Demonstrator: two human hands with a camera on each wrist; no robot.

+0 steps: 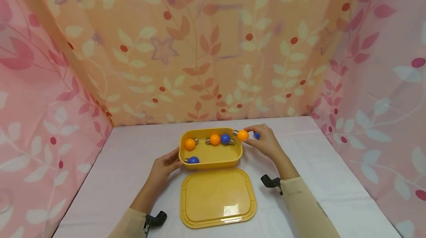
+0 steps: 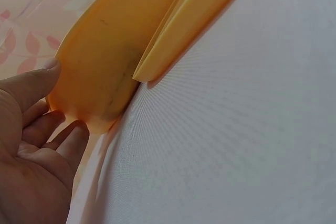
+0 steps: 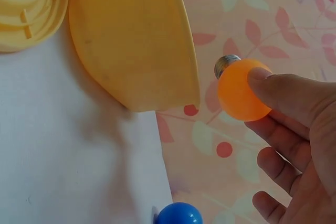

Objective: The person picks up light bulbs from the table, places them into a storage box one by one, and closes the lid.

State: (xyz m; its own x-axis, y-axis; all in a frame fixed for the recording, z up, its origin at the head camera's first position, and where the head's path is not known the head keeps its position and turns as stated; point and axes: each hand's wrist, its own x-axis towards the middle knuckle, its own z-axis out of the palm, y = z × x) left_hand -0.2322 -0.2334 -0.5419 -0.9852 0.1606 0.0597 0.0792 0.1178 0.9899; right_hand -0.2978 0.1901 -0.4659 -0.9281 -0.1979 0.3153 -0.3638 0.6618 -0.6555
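My right hand (image 1: 265, 141) pinches an orange light bulb (image 1: 243, 135) between thumb and fingers, over the right end of a yellow plastic box (image 1: 209, 165). The bulb's metal screw base points left, toward the box. In the right wrist view, the thumb lies on the orange globe (image 3: 241, 95) and the lower fingers are loosely bent. With relaxed fingers, my left hand (image 1: 164, 165) touches the box's left end; in the left wrist view, its fingertips (image 2: 79, 129) rest at the outer wall. Inside the box lie two orange bulbs (image 1: 190, 144) and two blue bulbs (image 1: 225, 139).
A yellow lid (image 1: 217, 197) lies flat on the white cloth, just in front of the box. Another blue bulb (image 1: 256, 135) sits on the table right of the box, partly hidden behind my right hand. Patterned curtains (image 1: 199, 46) stand at the back and sides.
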